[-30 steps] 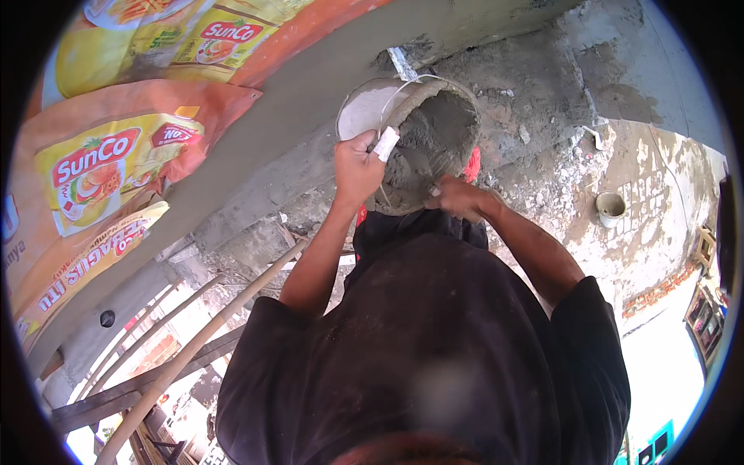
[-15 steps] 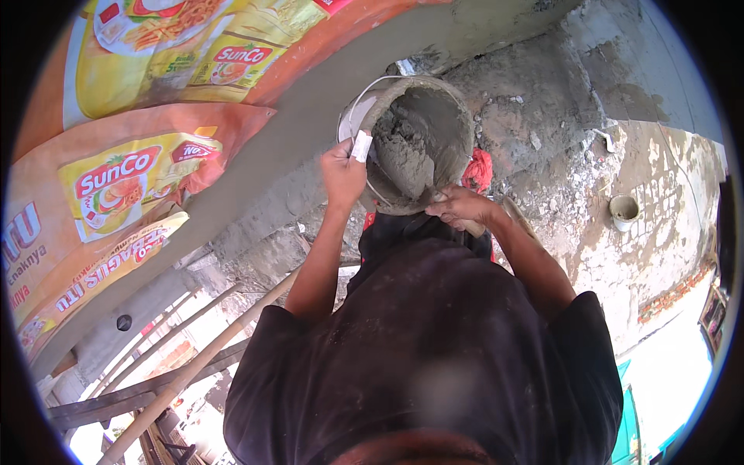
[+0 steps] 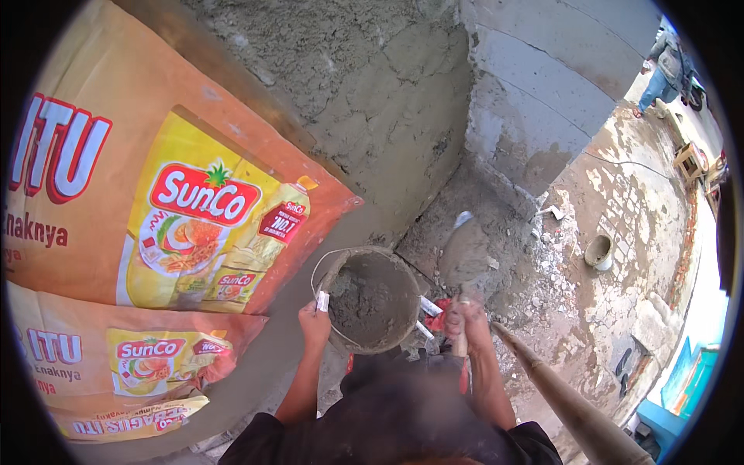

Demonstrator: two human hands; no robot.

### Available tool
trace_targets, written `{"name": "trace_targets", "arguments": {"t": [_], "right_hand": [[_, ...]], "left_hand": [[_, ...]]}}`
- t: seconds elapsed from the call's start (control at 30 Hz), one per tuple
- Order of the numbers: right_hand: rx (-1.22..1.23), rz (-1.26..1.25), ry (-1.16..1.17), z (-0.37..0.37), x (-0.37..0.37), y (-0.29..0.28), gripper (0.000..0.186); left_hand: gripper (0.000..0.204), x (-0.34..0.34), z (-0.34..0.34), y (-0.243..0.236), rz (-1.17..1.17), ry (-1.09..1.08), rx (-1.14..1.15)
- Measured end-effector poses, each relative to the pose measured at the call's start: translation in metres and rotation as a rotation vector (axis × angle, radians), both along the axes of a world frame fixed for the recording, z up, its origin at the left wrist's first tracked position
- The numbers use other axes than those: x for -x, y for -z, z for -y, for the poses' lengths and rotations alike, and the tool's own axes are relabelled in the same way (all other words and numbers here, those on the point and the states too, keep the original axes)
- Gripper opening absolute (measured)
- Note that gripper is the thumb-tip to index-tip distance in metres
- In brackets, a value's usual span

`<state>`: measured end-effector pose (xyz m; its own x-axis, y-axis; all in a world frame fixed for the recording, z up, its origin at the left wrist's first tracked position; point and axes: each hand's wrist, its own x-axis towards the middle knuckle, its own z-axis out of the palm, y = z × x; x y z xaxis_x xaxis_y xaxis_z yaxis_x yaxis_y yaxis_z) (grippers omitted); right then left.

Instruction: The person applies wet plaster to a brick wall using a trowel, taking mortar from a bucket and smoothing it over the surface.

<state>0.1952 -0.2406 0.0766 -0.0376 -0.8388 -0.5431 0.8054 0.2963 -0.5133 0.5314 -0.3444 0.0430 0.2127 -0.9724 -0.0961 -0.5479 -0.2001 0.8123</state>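
Observation:
My left hand [image 3: 313, 319] is closed around the white grip of the wire handle on a bucket [image 3: 372, 298], caked with grey mortar and holding wet mortar, low in the middle of the view. To the bucket's right, my right hand [image 3: 468, 324] grips a trowel by its handle; the blade [image 3: 462, 252], covered in mortar, is raised beyond the hand, clear of the bucket. Red material [image 3: 436, 318] and pale white pieces show between the bucket and that hand.
Orange printed banners [image 3: 116, 217] cover the left. Rough grey render [image 3: 364, 85] meets a grey wall [image 3: 550, 62] above. A bamboo pole [image 3: 562, 395] runs at lower right. A small bucket [image 3: 598, 252] stands on the mottled ground. A person [image 3: 663, 74] is at top right.
The view has swung up, showing more render and banner. The trowel has come out of the bucket and is raised to its right with mortar. My left hand still holds the handle.

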Motion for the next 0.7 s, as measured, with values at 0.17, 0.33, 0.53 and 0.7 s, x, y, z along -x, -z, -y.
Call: {"name": "trace_targets", "arguments": {"t": [0.17, 0.33, 0.53, 0.7], "right_hand": [[0.156, -0.509, 0.749, 0.036, 0.103, -0.070, 0.010], [0.076, -0.812, 1.549, 0.110, 0.211, -0.075, 0.006], [-0.367, -1.057, 1.767, 0.347, 0.261, -0.025, 0.018], [0.176, -1.589, 0.707, 0.447, 0.042, -0.092, 0.026]], "left_hand": [[0.032, -0.012, 0.014, -0.018, 0.020, 0.065, 0.066], [0.041, -0.029, 0.019, -0.038, 0.032, 0.101, 0.001], [0.041, -0.036, 0.024, -0.032, 0.107, 0.273, 0.009], [0.043, -0.039, 0.019, -0.027, 0.080, 0.181, 0.052]]}}
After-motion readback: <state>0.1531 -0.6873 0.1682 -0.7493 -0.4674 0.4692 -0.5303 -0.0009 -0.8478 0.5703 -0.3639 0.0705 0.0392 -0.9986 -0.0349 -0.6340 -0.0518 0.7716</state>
